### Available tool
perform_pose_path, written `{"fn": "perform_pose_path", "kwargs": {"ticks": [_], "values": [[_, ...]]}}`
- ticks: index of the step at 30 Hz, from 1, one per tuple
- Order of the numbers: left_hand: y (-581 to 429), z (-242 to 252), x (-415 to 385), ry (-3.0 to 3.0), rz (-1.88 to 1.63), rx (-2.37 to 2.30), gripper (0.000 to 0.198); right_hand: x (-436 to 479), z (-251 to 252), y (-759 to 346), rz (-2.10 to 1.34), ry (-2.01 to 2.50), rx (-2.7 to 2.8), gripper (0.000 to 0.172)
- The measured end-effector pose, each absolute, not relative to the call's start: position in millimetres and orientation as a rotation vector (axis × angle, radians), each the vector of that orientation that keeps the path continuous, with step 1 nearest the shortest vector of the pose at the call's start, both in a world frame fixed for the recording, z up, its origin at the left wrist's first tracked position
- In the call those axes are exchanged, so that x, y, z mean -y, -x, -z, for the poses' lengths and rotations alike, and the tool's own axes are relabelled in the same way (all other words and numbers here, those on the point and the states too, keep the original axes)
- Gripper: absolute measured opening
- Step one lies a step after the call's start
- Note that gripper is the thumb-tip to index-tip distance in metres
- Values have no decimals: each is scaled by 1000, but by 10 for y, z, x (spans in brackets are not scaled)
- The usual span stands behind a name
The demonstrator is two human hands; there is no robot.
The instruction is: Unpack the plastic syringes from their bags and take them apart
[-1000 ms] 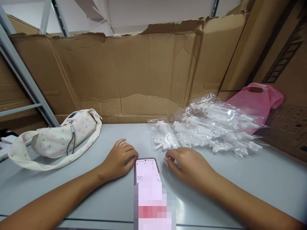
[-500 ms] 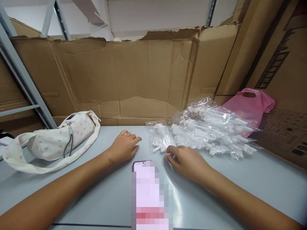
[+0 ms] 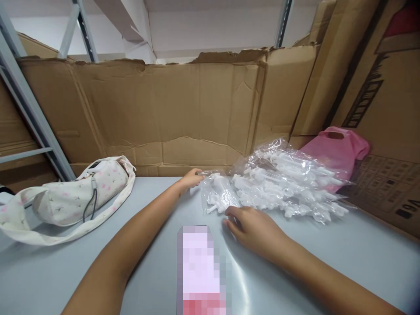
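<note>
A small clear plastic bag (image 3: 220, 192) of white plastic pieces, syringe-like in shape, lies on the grey table. My left hand (image 3: 191, 179) reaches to its upper left corner, fingers pinched together at the film there. Beside the bag's lower right edge rests my right hand (image 3: 251, 224), thumb and fingers loosely curved and apart, with nothing held. Its fingertips are at or very close to the bag; contact is hard to tell. To the right spreads a pile of similar clear bags (image 3: 278, 188) holding more white pieces.
A phone (image 3: 198, 267) with a blurred-out screen lies in front, between my arms. At the left is a white floral bag (image 3: 108, 179) with a strap. A pink plastic bag (image 3: 337, 146) sits behind the pile. Cardboard (image 3: 197, 109) walls off the back; a large carton (image 3: 387, 144) stands right.
My left hand has moved forward and right from the bare table to the small bag's upper corner. My right hand stays nearly in place. The view has tilted up slightly.
</note>
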State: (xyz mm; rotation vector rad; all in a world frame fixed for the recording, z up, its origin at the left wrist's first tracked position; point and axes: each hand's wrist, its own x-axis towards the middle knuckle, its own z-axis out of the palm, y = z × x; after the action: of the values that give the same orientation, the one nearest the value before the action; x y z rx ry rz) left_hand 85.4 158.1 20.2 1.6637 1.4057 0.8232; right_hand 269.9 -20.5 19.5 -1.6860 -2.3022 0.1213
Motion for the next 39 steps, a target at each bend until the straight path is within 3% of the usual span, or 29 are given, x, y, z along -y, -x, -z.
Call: {"fn": "perform_pose_path", "kwargs": {"ticks": [6, 11, 17, 24, 27, 33, 39], "values": [[-1093, -218, -1534, -1332, -861, -1199, 39, 191, -179, -2702, -98, 1708, 2323, 32], [-1099, -201, -1493, -1433, -755, -1114, 44, 206, -219, -2694, -112, 1745, 2320, 33], [-1017, -300, -1320, -1358, -968, -1091, 24, 190, -285, -2710, -95, 1788, 2261, 38], [-998, -583, -961, -1231, -1198, -950, 16, 102, -228, -2814, -116, 1664, 2136, 53], [-1047, -673, -784, -1231, -1335, -887, 18, 49, -189, -2846, -302, 1541, 2033, 61], [-1170, -698, -542, -1288, -1574, -782, 24, -1, -229, -2825, -992, 1185, 1612, 82], [-1212, -590, -291, -1564, -1590, -748, 26, 40, -303, -2795, -1340, 714, 1185, 63]]}}
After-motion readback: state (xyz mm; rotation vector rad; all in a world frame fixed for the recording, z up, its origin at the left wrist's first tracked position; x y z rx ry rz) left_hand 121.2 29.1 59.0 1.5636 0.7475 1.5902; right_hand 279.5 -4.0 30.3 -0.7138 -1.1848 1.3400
